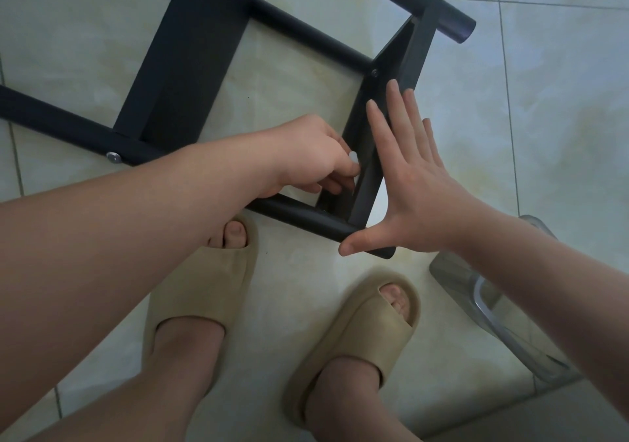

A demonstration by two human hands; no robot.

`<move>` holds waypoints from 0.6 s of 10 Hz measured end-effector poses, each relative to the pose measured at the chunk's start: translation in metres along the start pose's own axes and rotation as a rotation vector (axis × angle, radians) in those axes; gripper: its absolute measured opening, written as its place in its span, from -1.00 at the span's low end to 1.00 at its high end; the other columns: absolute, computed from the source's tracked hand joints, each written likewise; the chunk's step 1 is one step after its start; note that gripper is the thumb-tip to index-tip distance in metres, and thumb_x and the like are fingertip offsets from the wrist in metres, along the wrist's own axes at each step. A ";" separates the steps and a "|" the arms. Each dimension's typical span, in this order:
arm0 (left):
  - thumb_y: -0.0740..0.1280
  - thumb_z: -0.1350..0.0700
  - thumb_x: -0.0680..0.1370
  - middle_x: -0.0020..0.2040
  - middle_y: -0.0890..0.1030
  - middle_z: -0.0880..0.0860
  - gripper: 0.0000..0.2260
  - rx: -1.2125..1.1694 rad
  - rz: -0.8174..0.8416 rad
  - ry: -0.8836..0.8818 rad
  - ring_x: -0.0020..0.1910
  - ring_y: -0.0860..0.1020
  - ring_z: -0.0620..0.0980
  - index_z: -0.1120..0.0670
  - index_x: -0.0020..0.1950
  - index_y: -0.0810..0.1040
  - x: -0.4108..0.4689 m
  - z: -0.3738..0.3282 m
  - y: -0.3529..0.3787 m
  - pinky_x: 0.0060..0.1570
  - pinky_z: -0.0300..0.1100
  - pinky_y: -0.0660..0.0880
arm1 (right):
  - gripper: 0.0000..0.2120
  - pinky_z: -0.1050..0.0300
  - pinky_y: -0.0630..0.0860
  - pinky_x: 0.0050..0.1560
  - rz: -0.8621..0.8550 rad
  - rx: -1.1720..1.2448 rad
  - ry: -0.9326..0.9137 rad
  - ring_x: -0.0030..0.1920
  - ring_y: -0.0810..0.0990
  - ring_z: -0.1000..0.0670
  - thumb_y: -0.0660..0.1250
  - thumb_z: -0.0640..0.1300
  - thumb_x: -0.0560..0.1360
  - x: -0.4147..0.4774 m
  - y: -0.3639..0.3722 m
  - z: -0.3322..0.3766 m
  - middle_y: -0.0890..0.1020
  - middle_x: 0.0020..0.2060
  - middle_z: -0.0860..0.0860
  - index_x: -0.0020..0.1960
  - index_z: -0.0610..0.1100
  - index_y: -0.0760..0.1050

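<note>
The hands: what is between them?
In the head view, a flat black bar of the frame stands between them. The left hand pinches a small white piece on one side; the right hand presses flat against the other.

My forearms are bare up to the picture's edge. My left hand and right hand are bare too, with nails cut short. I wear thick tan foam slides, a left slide and a right slide, each open-toed with one wide moulded strap.
</note>
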State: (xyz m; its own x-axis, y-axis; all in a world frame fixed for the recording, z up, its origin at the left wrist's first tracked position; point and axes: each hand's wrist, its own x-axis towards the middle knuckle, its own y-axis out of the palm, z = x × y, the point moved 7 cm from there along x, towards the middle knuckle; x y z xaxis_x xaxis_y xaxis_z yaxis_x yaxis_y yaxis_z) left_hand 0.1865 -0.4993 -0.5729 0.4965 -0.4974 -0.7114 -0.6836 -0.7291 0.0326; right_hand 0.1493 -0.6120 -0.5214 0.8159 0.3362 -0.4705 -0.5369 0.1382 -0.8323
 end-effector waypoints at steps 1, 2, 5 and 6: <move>0.40 0.09 0.57 -0.27 0.72 -0.08 -0.95 0.009 0.011 -0.008 -0.26 0.68 -0.20 0.00 -0.09 0.59 -0.001 0.000 -0.001 -0.22 -0.19 0.43 | 0.47 -0.14 -0.35 0.54 -0.005 0.000 -0.002 0.55 -0.49 -0.06 0.22 0.71 0.10 0.000 0.000 0.000 -0.40 0.59 -0.04 0.64 -0.13 -0.32; 0.40 0.10 0.57 -0.28 0.72 -0.08 -0.93 0.016 0.023 -0.021 -0.26 0.68 -0.18 0.00 -0.11 0.60 -0.002 0.001 -0.002 -0.20 -0.19 0.44 | 0.48 -0.12 -0.36 0.54 -0.006 0.000 -0.002 0.55 -0.49 -0.06 0.22 0.71 0.09 0.000 0.001 0.000 -0.39 0.59 -0.04 0.64 -0.13 -0.32; 0.40 0.08 0.57 -0.26 0.72 -0.08 -0.93 0.008 0.037 -0.025 -0.24 0.69 -0.18 -0.01 -0.11 0.59 -0.003 0.000 0.002 -0.21 -0.19 0.43 | 0.48 -0.12 -0.37 0.54 0.003 0.001 0.001 0.55 -0.50 -0.05 0.24 0.70 0.10 0.000 0.000 0.000 -0.41 0.59 -0.04 0.64 -0.13 -0.33; 0.40 0.10 0.57 -0.26 0.72 -0.07 -0.94 0.007 0.050 -0.043 -0.24 0.69 -0.16 0.02 -0.10 0.60 -0.004 0.000 0.002 -0.21 -0.20 0.45 | 0.48 -0.11 -0.37 0.54 0.000 0.001 0.001 0.55 -0.51 -0.05 0.23 0.70 0.10 0.000 0.000 0.001 -0.40 0.59 -0.05 0.64 -0.13 -0.33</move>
State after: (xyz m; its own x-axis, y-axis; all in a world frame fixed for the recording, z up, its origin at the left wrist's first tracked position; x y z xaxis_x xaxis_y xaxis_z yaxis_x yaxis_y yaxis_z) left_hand 0.1831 -0.4992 -0.5701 0.4385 -0.5120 -0.7386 -0.7107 -0.7006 0.0637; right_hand 0.1491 -0.6116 -0.5207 0.8161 0.3355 -0.4706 -0.5370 0.1389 -0.8321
